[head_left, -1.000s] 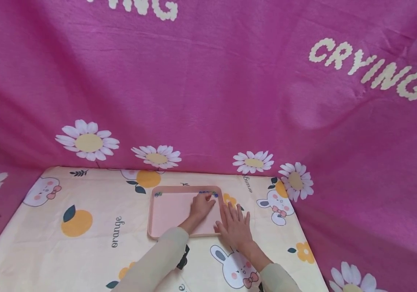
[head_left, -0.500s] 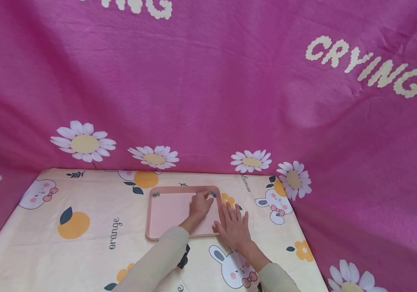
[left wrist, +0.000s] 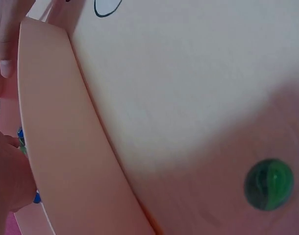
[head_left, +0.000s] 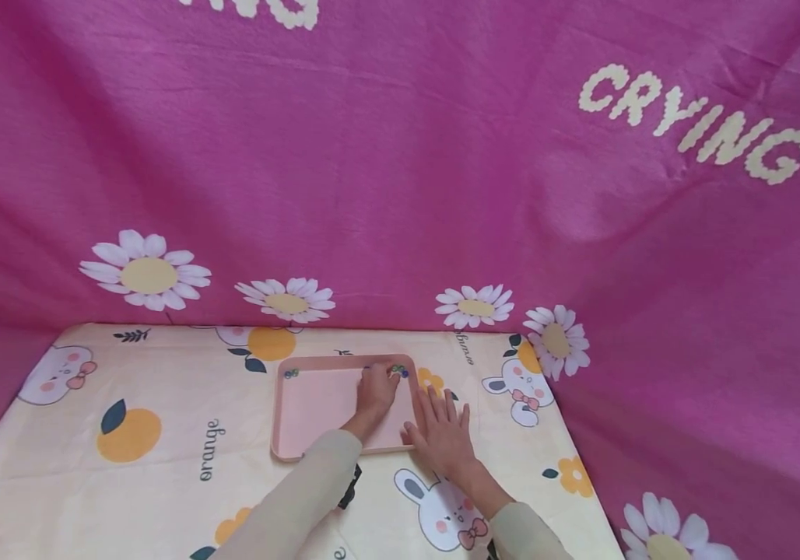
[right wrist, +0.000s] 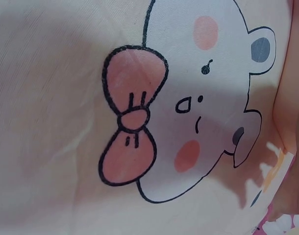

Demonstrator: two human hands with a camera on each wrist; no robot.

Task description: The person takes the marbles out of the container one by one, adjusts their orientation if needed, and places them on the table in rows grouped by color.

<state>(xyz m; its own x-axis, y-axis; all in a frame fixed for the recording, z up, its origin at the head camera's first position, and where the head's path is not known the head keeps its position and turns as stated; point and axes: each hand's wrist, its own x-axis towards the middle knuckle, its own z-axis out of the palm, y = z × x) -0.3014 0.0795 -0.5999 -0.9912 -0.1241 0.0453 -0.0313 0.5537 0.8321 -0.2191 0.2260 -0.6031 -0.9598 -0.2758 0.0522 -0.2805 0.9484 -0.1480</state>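
Observation:
My left hand reaches into a shallow pink tray, fingers bent down at its far right part. Small green and blue glass marbles sit right beside the fingertips; whether one is pinched is too small to tell. A bit of blue shows at the hand's other side, and in the left wrist view a blue marble peeks out beside the hand. More marbles lie in the far left corner. My right hand rests with spread fingers against the tray's right side.
In the left wrist view a green marble lies on the printed cloth outside the tray, near its front wall. A pink curtain with daisies stands behind the table and along its right.
The left hand has shifted slightly left along the tray's far side, uncovering more marbles in the corner. The right hand stays at the tray's edge. The head view has turned slightly right.

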